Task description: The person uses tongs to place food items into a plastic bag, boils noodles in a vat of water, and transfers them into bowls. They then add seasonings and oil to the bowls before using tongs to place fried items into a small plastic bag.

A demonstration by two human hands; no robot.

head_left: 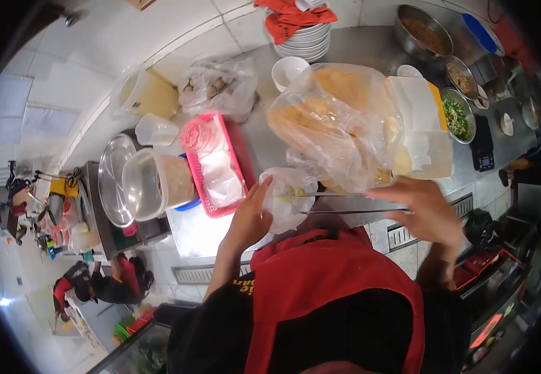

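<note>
My left hand (250, 215) grips a small translucent plastic bag (285, 218) by its left side, close to my apron. A bit of pale yellow-green food shows at the bag. In my right hand (425, 209) is a pair of long thin metal tongs (345, 212). Their two arms point left, spread apart, with the tips at the bag. Just beyond lies a large clear bag of yellowish food (339, 118), partly draped over the steel counter's front. A pink plastic basket (236, 165) stands close beyond my left hand, with white bags or sheets inside.
Stacked plates (305, 45) carry a red cloth (283, 25), with a white bowl (289, 71) in front. Farther right are a bowl of chopped greens (456, 115), a black scale (482, 143) and metal bowls (423, 31). Left stands a clear tub (143, 184). Other people (118, 280) work at lower left.
</note>
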